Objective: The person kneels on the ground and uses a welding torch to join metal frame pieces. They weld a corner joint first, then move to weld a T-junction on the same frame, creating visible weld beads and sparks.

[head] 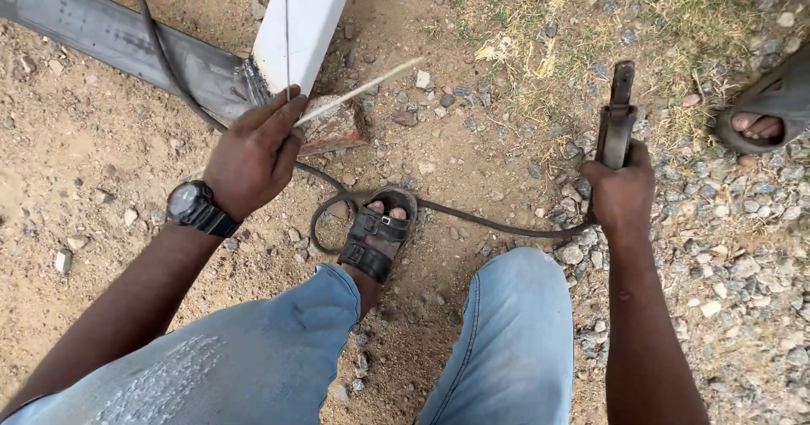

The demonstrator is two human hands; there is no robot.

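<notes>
My left hand [251, 153], with a black watch on its wrist, pinches two thin welding rods: a pale one [363, 90] slanting up to the right and a dark one [287, 37] standing upright. My right hand [623, 190] grips a dark metal electrode holder [617, 117] that points away from me. A black cable [472, 216] runs from that hand across the dirt and loops by my sandalled foot [377, 232]. Just beyond my left hand, a white square post [308, 16] meets a grey steel bar [110, 32].
A reddish brick [337, 128] lies under the post's joint. My knees in blue jeans fill the lower frame. Another person's sandalled foot [764, 108] shows at the right edge. Bare dirt lies to the left, gravel and dry grass to the right.
</notes>
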